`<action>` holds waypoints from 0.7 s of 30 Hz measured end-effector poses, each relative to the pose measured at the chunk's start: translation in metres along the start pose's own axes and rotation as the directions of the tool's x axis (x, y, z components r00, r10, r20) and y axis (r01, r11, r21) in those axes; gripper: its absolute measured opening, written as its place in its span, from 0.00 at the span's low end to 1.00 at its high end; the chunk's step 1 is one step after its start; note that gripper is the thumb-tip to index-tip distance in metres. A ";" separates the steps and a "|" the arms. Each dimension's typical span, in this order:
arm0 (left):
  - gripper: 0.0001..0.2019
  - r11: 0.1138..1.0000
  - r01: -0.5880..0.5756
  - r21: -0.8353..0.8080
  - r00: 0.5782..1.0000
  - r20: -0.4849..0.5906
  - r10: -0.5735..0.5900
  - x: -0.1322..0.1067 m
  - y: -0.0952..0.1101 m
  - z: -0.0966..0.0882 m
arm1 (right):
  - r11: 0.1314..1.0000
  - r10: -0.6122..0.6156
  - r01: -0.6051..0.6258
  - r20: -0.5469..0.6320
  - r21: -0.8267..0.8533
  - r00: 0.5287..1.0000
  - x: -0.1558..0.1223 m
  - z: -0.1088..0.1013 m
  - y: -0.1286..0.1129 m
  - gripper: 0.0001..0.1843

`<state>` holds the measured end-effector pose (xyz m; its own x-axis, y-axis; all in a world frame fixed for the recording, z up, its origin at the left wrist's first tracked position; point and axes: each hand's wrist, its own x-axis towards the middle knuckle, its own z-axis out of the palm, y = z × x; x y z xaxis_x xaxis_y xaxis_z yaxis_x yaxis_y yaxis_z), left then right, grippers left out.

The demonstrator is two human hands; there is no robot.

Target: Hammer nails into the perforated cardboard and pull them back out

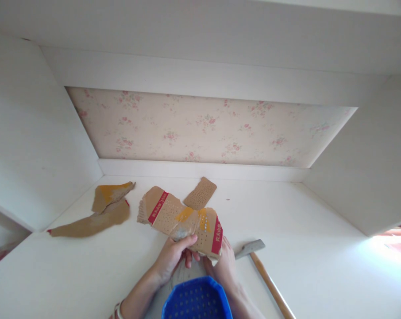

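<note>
Both hands hold one torn piece of brown cardboard (180, 218) with small punched holes, red printed bands and yellow patches, just above a white desk (303, 248). My left hand (172, 257) grips its lower edge, thumb on top and fingers curled beneath. On the right, my right hand (223, 266) clasps the end with the red band. A blue perforated basket (197, 301) sits directly below the hands at the bottom edge.
Torn cardboard scraps (102, 210) lie on the desk at left, and a small perforated piece (200, 193) lies behind the held one. A hammer (263, 270) with a wooden handle rests to the right. Floral wallpaper (203, 128) backs the white alcove.
</note>
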<state>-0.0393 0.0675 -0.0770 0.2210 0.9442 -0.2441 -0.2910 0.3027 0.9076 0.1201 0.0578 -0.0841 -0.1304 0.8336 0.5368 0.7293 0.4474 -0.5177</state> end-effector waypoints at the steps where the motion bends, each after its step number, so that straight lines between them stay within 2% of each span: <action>1: 0.19 1.000 0.006 0.002 1.000 -0.004 -0.006 0.000 0.001 0.001 | 1.000 -0.008 0.008 -0.002 0.001 1.000 0.000 -0.001 -0.001 0.22; 7: 0.19 1.000 0.015 -0.023 1.000 -0.014 -0.015 -0.002 0.006 0.003 | 0.998 -0.058 0.057 -0.014 -0.006 0.998 0.002 -0.005 -0.005 0.16; 13: 0.20 0.998 0.031 0.058 0.999 -0.040 -0.029 -0.005 0.006 0.001 | 0.996 -0.086 0.086 -0.005 -0.017 0.996 0.003 -0.006 -0.008 0.11; 21: 0.20 0.995 0.009 0.095 0.997 -0.081 -0.002 -0.006 0.007 0.002 | 0.992 -0.124 0.123 -0.077 -0.024 0.989 0.002 -0.002 -0.005 0.08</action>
<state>-0.0408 0.0635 -0.0682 0.1455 0.9511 -0.2724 -0.1988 0.2979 0.9337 0.1176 0.0565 -0.0787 -0.1679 0.7443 0.6464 0.7238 0.5382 -0.4317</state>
